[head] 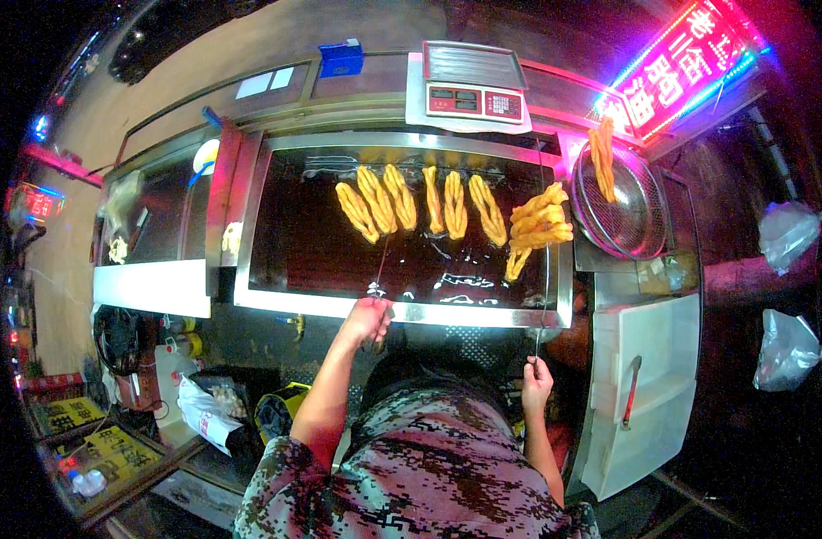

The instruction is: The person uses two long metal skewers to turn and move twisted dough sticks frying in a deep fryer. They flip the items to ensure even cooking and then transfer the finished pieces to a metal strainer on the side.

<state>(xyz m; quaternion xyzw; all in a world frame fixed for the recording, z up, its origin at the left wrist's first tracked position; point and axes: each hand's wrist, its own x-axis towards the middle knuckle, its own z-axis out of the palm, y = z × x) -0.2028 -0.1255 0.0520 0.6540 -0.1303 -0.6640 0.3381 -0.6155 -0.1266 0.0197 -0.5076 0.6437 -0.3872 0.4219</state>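
Observation:
Before me is a wide fryer vat of dark oil with a metal rim (pixel 303 302). Several golden fried dough twists (pixel 455 205) float side by side across its middle. At the vat's right end, more twists (pixel 540 219) are bunched together, partly over one another. My left hand (pixel 369 320), at the front rim, grips a thin rod (pixel 383 266) that reaches toward the left group of twists. Lower and to the right, my right hand (pixel 536 389) holds another long thin rod (pixel 544 283), which runs over the rim and past the bunched twists. Their far tips are hard to make out.
Right of the vat is a round wire strainer basket (pixel 629 236) with a dough twist (pixel 603 162) leaning in it. Nearer me, a red-handled tool (pixel 631 394) lies in a white plastic bin (pixel 653 451). A digital scale (pixel 475 104) stands behind the vat; a white board (pixel 151 286) is left.

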